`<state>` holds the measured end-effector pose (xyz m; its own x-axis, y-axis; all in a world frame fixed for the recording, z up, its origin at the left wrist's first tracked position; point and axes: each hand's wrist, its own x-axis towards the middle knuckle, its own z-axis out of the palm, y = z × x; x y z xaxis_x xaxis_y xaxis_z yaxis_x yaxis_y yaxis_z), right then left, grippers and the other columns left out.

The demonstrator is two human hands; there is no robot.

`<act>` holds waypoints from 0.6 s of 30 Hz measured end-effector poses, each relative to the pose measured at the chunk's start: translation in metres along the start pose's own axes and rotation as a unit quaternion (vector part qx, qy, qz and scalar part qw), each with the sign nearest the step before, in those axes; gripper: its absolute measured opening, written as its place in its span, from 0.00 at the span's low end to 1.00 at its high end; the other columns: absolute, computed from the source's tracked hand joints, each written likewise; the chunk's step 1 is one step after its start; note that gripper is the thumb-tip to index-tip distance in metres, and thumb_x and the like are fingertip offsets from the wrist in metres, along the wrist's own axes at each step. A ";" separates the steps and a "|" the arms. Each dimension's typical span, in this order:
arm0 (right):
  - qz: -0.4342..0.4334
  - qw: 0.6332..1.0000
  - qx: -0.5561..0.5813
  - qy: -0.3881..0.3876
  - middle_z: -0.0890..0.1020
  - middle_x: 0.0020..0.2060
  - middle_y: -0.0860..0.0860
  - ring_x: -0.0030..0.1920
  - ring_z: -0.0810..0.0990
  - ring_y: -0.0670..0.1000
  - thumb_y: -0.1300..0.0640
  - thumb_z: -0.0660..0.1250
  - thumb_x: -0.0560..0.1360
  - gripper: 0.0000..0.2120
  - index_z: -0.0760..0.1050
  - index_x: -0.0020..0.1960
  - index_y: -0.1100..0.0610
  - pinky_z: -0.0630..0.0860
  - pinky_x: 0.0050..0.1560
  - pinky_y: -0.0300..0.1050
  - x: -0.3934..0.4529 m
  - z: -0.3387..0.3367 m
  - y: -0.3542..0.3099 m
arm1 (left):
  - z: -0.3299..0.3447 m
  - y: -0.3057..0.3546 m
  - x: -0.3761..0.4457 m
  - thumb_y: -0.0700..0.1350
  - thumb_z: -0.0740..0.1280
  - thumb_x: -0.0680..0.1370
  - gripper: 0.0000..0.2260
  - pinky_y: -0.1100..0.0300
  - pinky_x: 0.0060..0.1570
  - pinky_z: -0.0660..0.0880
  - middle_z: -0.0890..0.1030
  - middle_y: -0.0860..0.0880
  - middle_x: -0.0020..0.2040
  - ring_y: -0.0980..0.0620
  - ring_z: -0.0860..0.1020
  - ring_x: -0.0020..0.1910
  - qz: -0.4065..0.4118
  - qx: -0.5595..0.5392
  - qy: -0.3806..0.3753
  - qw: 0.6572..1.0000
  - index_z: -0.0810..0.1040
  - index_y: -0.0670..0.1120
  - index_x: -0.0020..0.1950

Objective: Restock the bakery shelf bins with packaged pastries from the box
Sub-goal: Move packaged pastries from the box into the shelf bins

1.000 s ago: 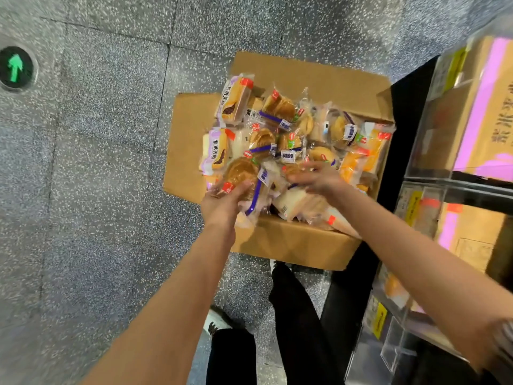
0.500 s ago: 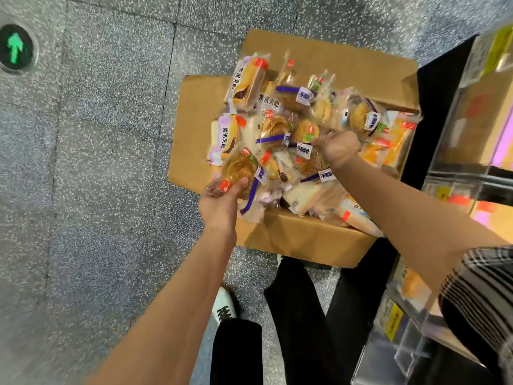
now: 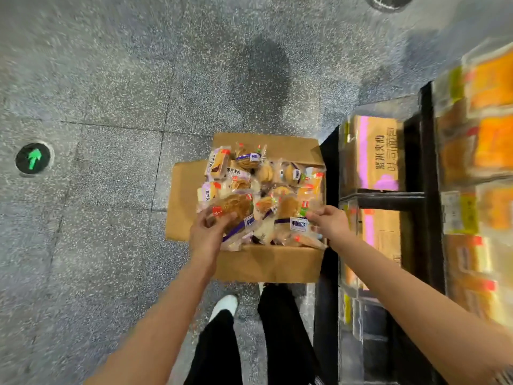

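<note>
An open cardboard box stands on the floor, heaped with several clear-wrapped pastries. My left hand grips a round brown pastry packet with a purple band, lifted over the box's near left side. My right hand pinches another packet with a purple and white label at its red and green tag, just above the box's near right corner. The shelf bins rise to the right, blurred, with orange pastries behind clear fronts.
Brown cartons with pink print sit in the black shelf frame beside the box. My legs and a white shoe stand just behind the box. A round green arrow marker is set in the speckled grey floor at left.
The camera has pulled back and up. My right hand drew back from the box's middle to its near right, now holding a packet. My left hand has kept its packet and raised it.
</note>
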<state>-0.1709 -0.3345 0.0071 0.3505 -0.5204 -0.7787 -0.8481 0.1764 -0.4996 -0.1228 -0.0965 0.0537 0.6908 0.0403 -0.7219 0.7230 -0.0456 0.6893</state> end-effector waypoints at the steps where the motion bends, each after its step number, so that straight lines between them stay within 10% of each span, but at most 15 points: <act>1: -0.026 1.000 0.004 0.008 0.77 0.36 0.54 0.43 0.79 0.55 0.64 0.73 0.71 0.14 0.69 0.34 0.57 0.79 0.48 0.53 -0.023 -0.011 -0.004 | -0.001 0.007 -0.012 0.48 0.78 0.64 0.30 0.46 0.59 0.75 0.79 0.42 0.59 0.43 0.79 0.57 0.010 0.005 -0.023 1.000 0.74 0.46 0.65; 7: -0.122 0.984 0.130 -0.013 0.73 0.25 0.55 0.22 0.74 0.50 0.61 0.69 0.60 0.13 0.65 0.37 0.61 0.71 0.22 0.36 -0.147 -0.087 -0.024 | 0.009 0.067 -0.084 0.38 0.72 0.72 0.18 0.65 0.40 0.76 0.81 0.45 0.52 0.51 0.81 0.48 0.090 0.019 -0.160 0.983 0.75 0.41 0.60; 11: -0.116 0.963 0.226 0.092 0.77 0.33 0.51 0.31 0.77 0.48 0.68 0.62 0.76 0.10 0.72 0.41 0.55 0.76 0.34 0.40 -0.224 -0.128 -0.015 | 0.034 0.106 -0.141 0.34 0.68 0.74 0.11 0.69 0.39 0.74 0.83 0.53 0.39 0.61 0.81 0.36 0.138 0.035 -0.257 0.956 0.77 0.38 0.56; 18: -0.213 0.901 0.326 0.189 0.79 0.31 0.51 0.28 0.78 0.44 0.71 0.68 0.72 0.05 0.77 0.46 0.64 0.78 0.33 0.39 -0.335 -0.236 0.021 | 0.124 0.133 -0.258 0.32 0.58 0.80 0.15 0.69 0.30 0.75 0.82 0.60 0.31 0.65 0.79 0.32 0.130 0.047 -0.442 0.886 0.79 0.49 0.44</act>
<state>-0.3998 -0.3535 0.3471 0.3244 -0.8828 -0.3397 -0.2106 0.2827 -0.9358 -0.2060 -0.2370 0.3242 0.5295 -0.7798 -0.3339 0.5076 -0.0241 0.8612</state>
